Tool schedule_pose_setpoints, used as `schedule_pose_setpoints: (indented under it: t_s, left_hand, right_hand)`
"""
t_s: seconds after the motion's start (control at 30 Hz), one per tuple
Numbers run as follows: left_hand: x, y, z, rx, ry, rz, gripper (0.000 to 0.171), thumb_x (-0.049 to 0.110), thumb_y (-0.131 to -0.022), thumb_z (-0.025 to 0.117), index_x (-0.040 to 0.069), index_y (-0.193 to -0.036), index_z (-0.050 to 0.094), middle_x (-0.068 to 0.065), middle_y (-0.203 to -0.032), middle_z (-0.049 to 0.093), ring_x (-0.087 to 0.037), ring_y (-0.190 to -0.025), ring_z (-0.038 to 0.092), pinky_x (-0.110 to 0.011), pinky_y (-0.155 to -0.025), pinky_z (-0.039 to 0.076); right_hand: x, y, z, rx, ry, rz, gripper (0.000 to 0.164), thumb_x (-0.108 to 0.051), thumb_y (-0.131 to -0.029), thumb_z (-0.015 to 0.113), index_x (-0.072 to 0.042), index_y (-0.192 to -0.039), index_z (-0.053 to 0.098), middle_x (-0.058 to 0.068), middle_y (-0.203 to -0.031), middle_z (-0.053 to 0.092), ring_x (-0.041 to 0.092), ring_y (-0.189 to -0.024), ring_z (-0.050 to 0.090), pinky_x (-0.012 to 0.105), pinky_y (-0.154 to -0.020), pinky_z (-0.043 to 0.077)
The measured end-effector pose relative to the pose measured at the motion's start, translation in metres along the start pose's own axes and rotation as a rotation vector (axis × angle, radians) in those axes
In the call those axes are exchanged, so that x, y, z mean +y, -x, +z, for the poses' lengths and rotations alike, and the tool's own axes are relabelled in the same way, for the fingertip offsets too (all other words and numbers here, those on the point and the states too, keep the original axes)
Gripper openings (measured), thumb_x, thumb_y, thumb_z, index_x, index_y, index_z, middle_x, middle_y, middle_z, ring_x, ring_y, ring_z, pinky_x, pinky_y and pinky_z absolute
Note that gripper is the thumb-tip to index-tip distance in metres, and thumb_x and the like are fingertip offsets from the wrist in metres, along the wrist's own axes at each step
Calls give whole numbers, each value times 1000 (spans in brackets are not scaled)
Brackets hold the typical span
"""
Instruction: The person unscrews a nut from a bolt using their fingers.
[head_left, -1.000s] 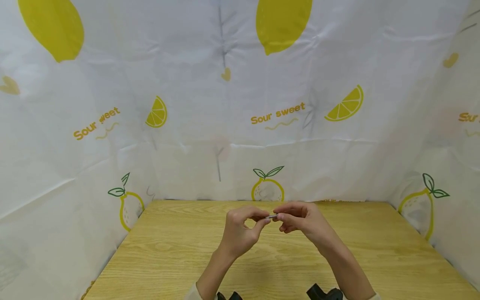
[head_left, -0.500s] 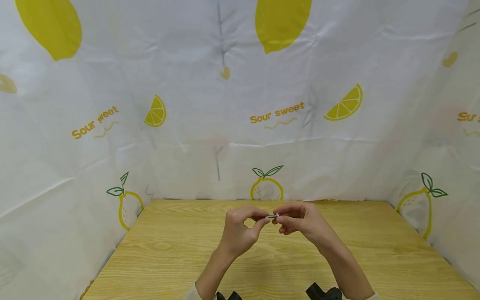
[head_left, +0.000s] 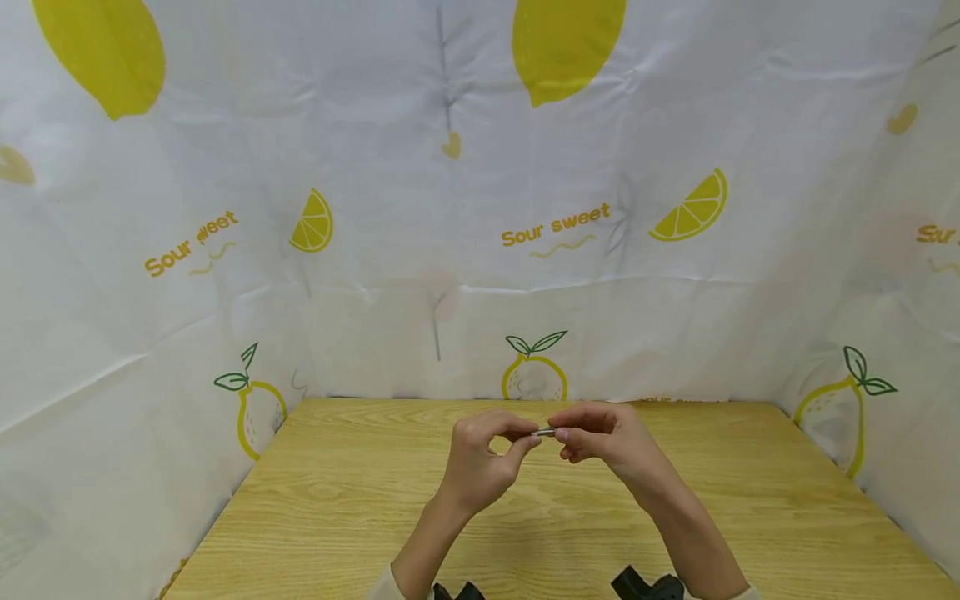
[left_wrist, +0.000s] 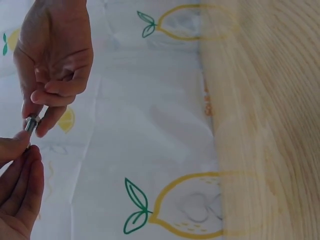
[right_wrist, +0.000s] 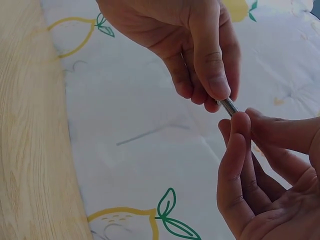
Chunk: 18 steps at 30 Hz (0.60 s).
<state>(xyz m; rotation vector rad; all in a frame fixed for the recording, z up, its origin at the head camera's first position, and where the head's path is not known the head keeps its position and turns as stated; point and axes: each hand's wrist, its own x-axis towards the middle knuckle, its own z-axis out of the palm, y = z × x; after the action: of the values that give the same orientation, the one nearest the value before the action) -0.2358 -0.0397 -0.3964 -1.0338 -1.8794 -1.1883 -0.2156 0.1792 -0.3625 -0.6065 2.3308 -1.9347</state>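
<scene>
A short silvery threaded bolt (head_left: 545, 432) is held between both hands above the table, lying roughly level in the head view. My left hand (head_left: 486, 462) pinches one end between thumb and fingertips. At the other end, the thumb and fingers of my right hand (head_left: 618, 442) pinch the bolt. The left wrist view shows a wider bright collar on the bolt (left_wrist: 31, 125) by the right fingertips; whether it is the head or a nut I cannot tell. In the right wrist view the thread of the bolt (right_wrist: 229, 106) shows between the fingertips, and both ends are covered.
A wood-grain table (head_left: 337, 500) lies beneath the hands. White curtain (head_left: 375, 333) printed with lemons surrounds it at the back and both sides. Black wrist devices (head_left: 648, 583) show at the lower edge.
The right thumb and fingers have shifted slightly about the bolt's end, uncovering more of it half a second ago and closing over it again now. The left hand stays almost still.
</scene>
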Motion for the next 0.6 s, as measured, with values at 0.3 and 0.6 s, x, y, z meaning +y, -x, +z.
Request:
schedule_pose_setpoints:
  t_s: [0.3,0.6]
  left_hand:
    - [0,0,1,6,-17,24,8,3,-86,82,7,-92,79,-4,-82,78,-9,-71,74,-19,-64,60]
    - [-1,0,1,6,-11,-1,6,3,-87,82,7,-91,79,-4,-83,78,-11,-72,75,-13,-69,58]
  right_hand:
    - [-2,1,-2,-38,-1,11,38,-18,-100,70,10,-124,66,-5,-100,77,15,-79,75,32,-77,64]
    - [-3,0,0,-8,18,28,36,-19,-99,71,8,-123,67,-4,-100,75,16,-81,74,33,-78,64]
